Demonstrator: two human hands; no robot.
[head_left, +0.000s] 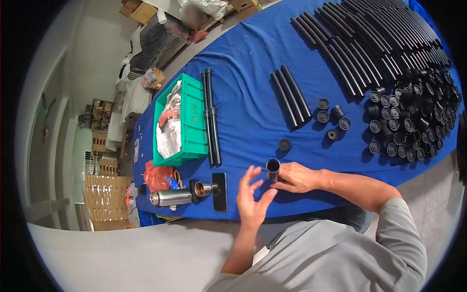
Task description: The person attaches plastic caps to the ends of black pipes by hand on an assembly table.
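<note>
My right hand point(297, 177) is closed around a black tube point(273, 168), whose hollow round end faces up toward me. Just left of the tube, my left hand point(254, 197) is open, fingers spread and thumb close to the tube's side; whether it touches cannot be made out. A single black end cap point(284, 145) sits on the blue cloth beyond the tube. Farther off, several loose black caps point(323, 116) lie in a small group. Three black tubes point(290, 97) rest side by side behind them.
A green crate point(193, 124) with paper inside stands left, long black tubes point(210, 117) beside it. Nearer lie a steel flask point(172, 197), a metal cup point(202, 189) and a phone point(220, 192). Rows of tubes point(360, 44) and a cap pile point(413, 117) cover the right of the blue cloth point(243, 107).
</note>
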